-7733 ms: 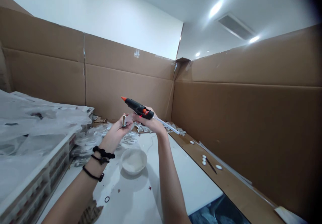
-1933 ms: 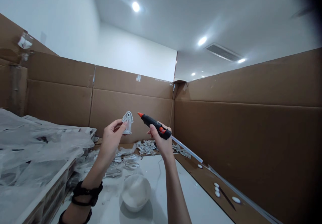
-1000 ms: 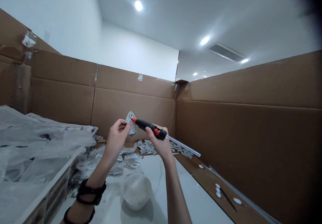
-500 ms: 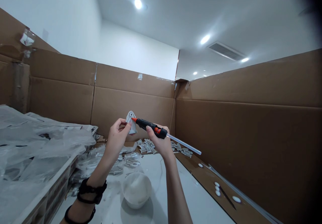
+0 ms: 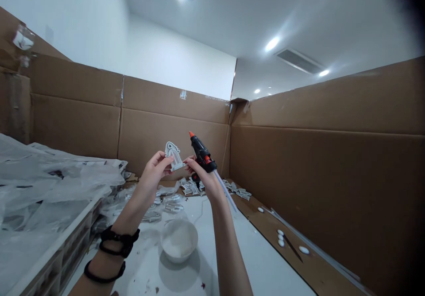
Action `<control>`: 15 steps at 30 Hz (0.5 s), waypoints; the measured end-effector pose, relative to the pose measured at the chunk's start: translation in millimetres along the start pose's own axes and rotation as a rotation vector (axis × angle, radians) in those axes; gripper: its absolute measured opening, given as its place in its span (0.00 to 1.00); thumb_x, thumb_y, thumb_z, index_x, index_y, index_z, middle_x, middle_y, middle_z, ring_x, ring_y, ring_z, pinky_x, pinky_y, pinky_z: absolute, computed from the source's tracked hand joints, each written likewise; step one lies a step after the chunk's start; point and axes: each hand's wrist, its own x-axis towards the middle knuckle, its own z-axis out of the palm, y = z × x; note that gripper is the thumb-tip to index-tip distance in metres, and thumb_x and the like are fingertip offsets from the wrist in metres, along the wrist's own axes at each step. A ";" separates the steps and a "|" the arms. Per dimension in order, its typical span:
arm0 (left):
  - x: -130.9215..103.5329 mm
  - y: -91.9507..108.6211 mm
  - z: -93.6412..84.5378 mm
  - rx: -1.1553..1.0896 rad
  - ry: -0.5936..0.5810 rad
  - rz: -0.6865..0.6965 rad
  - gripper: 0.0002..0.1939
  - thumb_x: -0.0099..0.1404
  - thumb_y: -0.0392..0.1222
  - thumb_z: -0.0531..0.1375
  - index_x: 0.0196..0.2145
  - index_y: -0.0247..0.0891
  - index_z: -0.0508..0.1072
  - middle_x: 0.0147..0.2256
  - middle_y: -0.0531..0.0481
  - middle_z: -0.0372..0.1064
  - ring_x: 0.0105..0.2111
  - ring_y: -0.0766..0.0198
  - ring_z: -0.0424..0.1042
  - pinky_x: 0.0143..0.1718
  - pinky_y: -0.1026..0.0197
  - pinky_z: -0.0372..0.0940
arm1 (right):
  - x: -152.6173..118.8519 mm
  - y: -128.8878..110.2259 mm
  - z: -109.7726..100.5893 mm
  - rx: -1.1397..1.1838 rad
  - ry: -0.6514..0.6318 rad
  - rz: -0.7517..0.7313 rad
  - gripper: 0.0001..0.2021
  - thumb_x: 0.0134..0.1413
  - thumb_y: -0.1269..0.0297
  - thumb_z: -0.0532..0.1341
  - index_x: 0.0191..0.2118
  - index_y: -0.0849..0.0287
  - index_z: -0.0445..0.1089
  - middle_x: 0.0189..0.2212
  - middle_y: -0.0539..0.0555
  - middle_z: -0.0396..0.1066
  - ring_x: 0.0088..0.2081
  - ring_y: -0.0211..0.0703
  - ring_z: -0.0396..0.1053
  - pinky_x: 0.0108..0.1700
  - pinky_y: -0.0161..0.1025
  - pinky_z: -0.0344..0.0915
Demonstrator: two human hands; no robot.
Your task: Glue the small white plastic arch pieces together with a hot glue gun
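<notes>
My left hand [image 5: 153,174] pinches a small pale grey plastic piece [image 5: 174,156], arched at one end and flat at the other, held up over the table. In my right hand [image 5: 210,180] is a black and orange glue gun [image 5: 201,152], its orange nozzle pointing up and left, apart from the piece. A clear glue stick [image 5: 226,191] juts from the gun's rear. The thumb and forefinger of that hand reach the piece's lower right corner; whether they touch it I cannot tell. Below stands a white bowl [image 5: 175,256] with whitish contents.
Similar grey pieces [image 5: 241,191] lie heaped at the back, others in clear bags [image 5: 172,198]. Plastic sheets [image 5: 66,172] cover a rack [image 5: 63,251] at left. Cardboard walls [image 5: 318,172] surround the white table [image 5: 262,256]. White ovals [image 5: 303,250] and long clear sticks [image 5: 318,243] lie at right.
The glue gun's nozzle has swung up and away from the plastic piece. My right fingertips have come to the piece's lower corner, and the piece has tilted. The view has shifted slightly.
</notes>
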 end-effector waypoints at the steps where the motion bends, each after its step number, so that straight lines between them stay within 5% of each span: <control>1: 0.6 -1.6 -0.1 0.019 0.003 -0.003 0.11 0.53 0.45 0.62 0.27 0.37 0.64 0.28 0.54 0.62 0.30 0.69 0.62 0.31 0.68 0.62 | -0.6 0.0 1.7 0.020 -0.021 -0.008 0.12 0.46 0.55 0.61 0.29 0.60 0.66 0.24 0.51 0.66 0.26 0.36 0.63 0.30 0.34 0.61; 12: 9.3 -19.1 0.0 0.049 0.003 -0.025 0.13 0.52 0.47 0.63 0.26 0.36 0.65 0.28 0.53 0.63 0.29 0.69 0.64 0.31 0.67 0.60 | 4.2 11.2 -3.8 0.152 -0.136 0.039 0.08 0.43 0.61 0.63 0.28 0.59 0.66 0.26 0.50 0.68 0.31 0.38 0.69 0.40 0.36 0.65; 15: 15.1 -26.1 -6.6 0.080 -0.151 -0.061 0.17 0.53 0.52 0.62 0.33 0.36 0.69 0.31 0.49 0.68 0.29 0.66 0.67 0.31 0.66 0.62 | 7.6 16.1 -11.6 0.170 -0.089 0.032 0.08 0.42 0.62 0.63 0.26 0.59 0.65 0.25 0.49 0.67 0.29 0.36 0.68 0.38 0.35 0.65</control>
